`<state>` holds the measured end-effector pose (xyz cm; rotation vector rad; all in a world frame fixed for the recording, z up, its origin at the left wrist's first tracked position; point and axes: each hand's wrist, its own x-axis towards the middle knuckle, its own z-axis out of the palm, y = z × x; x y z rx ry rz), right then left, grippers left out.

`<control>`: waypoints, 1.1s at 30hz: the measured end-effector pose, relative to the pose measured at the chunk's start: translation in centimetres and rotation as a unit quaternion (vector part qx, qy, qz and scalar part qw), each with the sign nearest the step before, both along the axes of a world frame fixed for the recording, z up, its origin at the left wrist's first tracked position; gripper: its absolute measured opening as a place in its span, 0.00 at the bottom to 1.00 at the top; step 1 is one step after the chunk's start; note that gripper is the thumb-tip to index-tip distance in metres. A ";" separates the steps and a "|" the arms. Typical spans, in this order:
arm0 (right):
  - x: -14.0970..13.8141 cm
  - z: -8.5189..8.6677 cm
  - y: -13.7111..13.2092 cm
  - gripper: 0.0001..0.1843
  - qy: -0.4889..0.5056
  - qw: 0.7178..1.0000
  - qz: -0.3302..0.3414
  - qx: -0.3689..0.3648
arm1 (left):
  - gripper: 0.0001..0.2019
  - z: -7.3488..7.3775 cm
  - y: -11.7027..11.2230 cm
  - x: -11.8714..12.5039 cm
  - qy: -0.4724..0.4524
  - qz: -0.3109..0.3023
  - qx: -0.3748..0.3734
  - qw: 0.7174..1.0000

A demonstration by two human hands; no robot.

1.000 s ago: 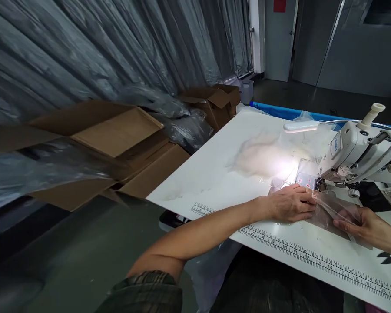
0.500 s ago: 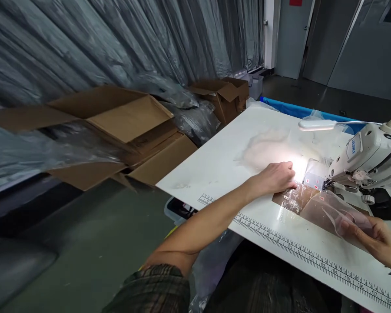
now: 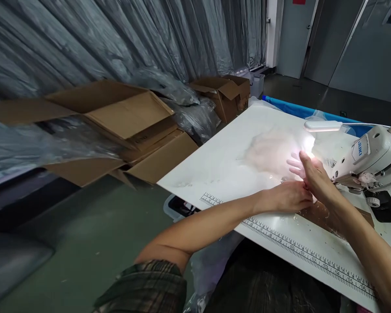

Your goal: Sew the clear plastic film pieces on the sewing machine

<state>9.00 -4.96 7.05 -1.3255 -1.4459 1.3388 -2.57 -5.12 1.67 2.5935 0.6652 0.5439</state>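
Observation:
My left hand (image 3: 291, 198) is closed, its fingertips pinching the edge of a sheer, pale fabric (image 3: 314, 199) that is mostly hidden between my hands. Just above it, my right hand (image 3: 314, 174) stretches its fingers out to the left, the thumb upright, under the bright lamp light. The glare washes out those fingers. Both hands are close together, left of the white sewing machine (image 3: 361, 152). Below them, a brown, shiny panel (image 3: 322, 216) lies in the white table top, partly covered by my right forearm.
A white lamp (image 3: 322, 126) reaches over the white table (image 3: 215, 156), which has a printed ruler (image 3: 289, 245) along its front edge. Open cardboard boxes (image 3: 130, 115) and clear plastic bags stand to the left, before a silvery curtain (image 3: 117, 39). Blue sheeting (image 3: 286, 104) hangs behind the table.
My right hand has moved left and up from the front right, meeting my left hand. My left hand has shifted slightly right and toward me. The sheer fabric has left the needle area.

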 end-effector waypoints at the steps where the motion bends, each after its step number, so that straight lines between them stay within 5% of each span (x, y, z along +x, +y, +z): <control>1: 0.6 -0.2 -0.1 0.40 -0.033 0.999 -0.012 -0.005 | 0.10 0.2 -0.1 0.0 0.003 -0.033 -0.001 0.999; 3: 2.3 -0.7 -1.0 0.37 -0.099 0.995 -0.028 0.012 | 0.11 0.5 -0.2 -0.1 -0.001 -0.081 -0.013 0.997; 5: 4.1 -1.2 -2.5 0.34 -0.148 0.987 -0.018 0.062 | 0.13 0.8 -0.1 -0.3 -0.012 -0.061 -0.020 0.998; 10: 7.3 -3.2 -6.0 0.19 -0.236 0.947 -0.009 0.219 | 0.13 0.5 1.1 -0.3 0.017 0.152 0.045 0.987; 12: 8.1 -3.9 -6.7 0.14 -0.258 0.928 -0.029 0.267 | 0.09 0.2 1.4 -0.2 0.035 0.180 0.065 0.981; 20: 10.1 -5.4 -7.3 0.10 -0.256 0.922 -0.070 0.280 | 0.10 -0.4 1.8 0.0 0.056 0.176 0.074 0.980; 26: 10.0 -5.8 -7.2 0.11 -0.264 0.915 -0.079 0.294 | 0.11 -0.5 1.5 -0.2 0.052 0.068 0.110 0.990; 33: 10.5 -5.6 -7.6 0.12 -0.238 0.933 -0.094 0.251 | 0.15 0.3 1.3 0.2 -0.097 0.081 0.164 0.978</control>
